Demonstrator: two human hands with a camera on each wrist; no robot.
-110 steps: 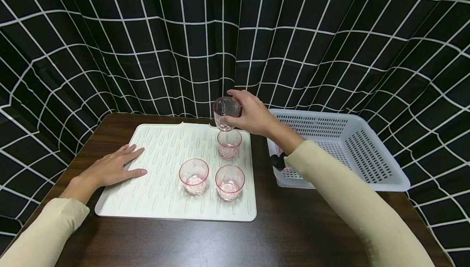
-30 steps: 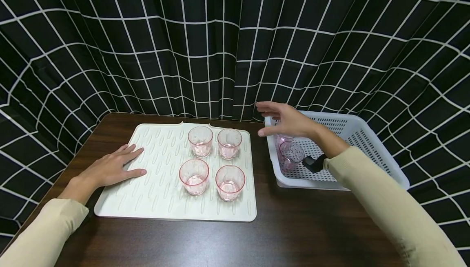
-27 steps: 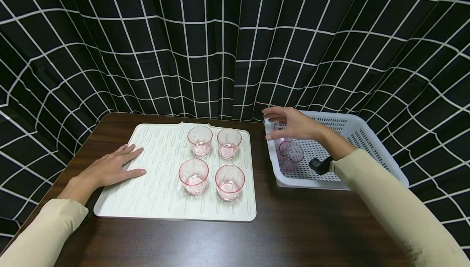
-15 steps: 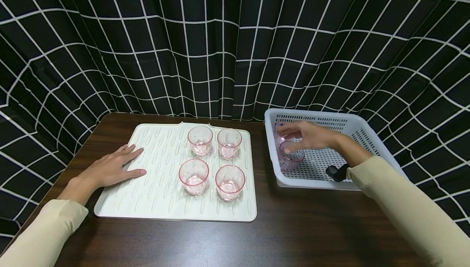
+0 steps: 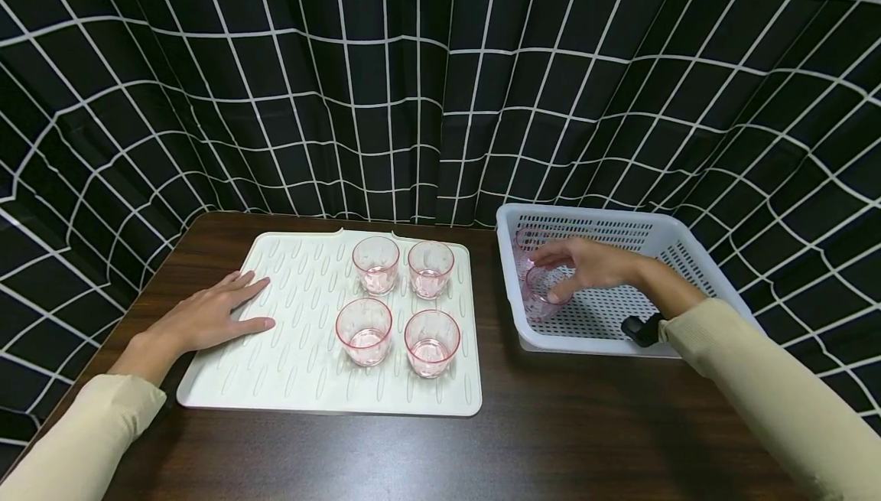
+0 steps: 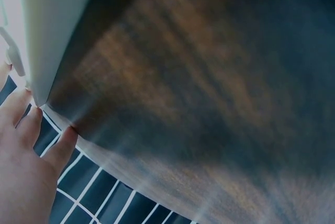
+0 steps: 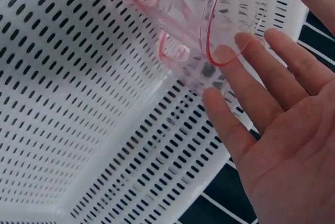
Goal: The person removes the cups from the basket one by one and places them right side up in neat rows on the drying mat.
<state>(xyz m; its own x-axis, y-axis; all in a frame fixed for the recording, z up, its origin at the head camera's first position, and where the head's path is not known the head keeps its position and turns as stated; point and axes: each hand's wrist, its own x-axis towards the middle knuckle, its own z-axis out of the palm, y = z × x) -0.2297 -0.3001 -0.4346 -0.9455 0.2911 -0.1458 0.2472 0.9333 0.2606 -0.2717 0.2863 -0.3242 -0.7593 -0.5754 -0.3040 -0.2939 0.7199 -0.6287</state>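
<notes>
Head view: my left hand (image 5: 206, 313) lies flat at the left of the frame, fingers and thumb spread wide over the left edge of a white tray (image 5: 289, 367), holding nothing. The tray sits left of the middle, its surface marked with slanting raised ovals. On its right half, four clear pink-rimmed glasses stand upright in two rows: a back left glass (image 5: 375, 278), a back right glass (image 5: 430, 274), a front left glass (image 5: 364, 335) and a front right glass (image 5: 430, 342).

Right of the middle, my right hand (image 5: 593, 265) is down inside a pale perforated basket (image 5: 695, 287). Thumb and fingers are well apart, set about the rim of the nearer basket glass (image 5: 541, 305), which is at the basket's left end. A farther basket glass (image 5: 525, 244) is just behind it, partly hidden by my fingers.

From the right wrist, my fingers reach in from the right, loosely extended, their tips at the pink rim near the top of the frame; I cannot tell how firmly they touch.

From the left wrist, my fingers show at the left edge by the tray's side, while blurred brown tabletop (image 5: 551, 424) fills most of the frame.

Cream sleeves (image 5: 771, 401) cover both my arms, and a black curtain (image 5: 275, 88) with white grid lines hangs across the top.
</notes>
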